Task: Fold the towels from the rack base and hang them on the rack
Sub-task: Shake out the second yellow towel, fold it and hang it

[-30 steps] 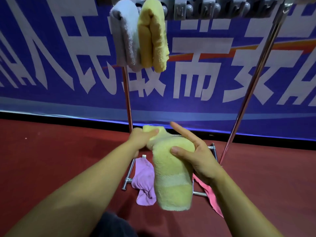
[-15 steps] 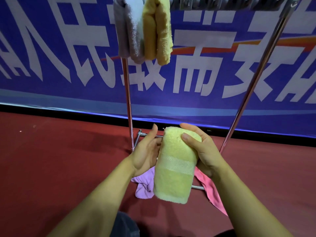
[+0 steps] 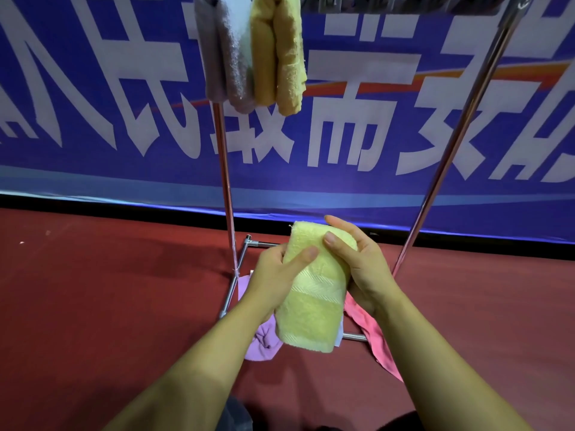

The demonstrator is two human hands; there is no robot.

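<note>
A blue banner with large white characters (image 3: 342,144) stretches behind a chrome tube rack (image 3: 224,181) standing on the dark red floor (image 3: 93,290), with a folded grey towel (image 3: 228,51) and a folded mustard-yellow towel (image 3: 280,51) hanging side by side at its top left. In front of the rack base (image 3: 231,293), the left hand (image 3: 273,279) and right hand (image 3: 357,269) both grip a folded pale yellow terry towel (image 3: 314,303), thumbs pressed on its front. It partly hides a crumpled lilac towel (image 3: 264,340) and a pink towel (image 3: 373,334) lying on the base.

2 bare forearms reach into view, with no sleeves; the bare left hand (image 3: 273,281) and bare right hand (image 3: 361,269) wear no gloves, rings or watch.
</note>
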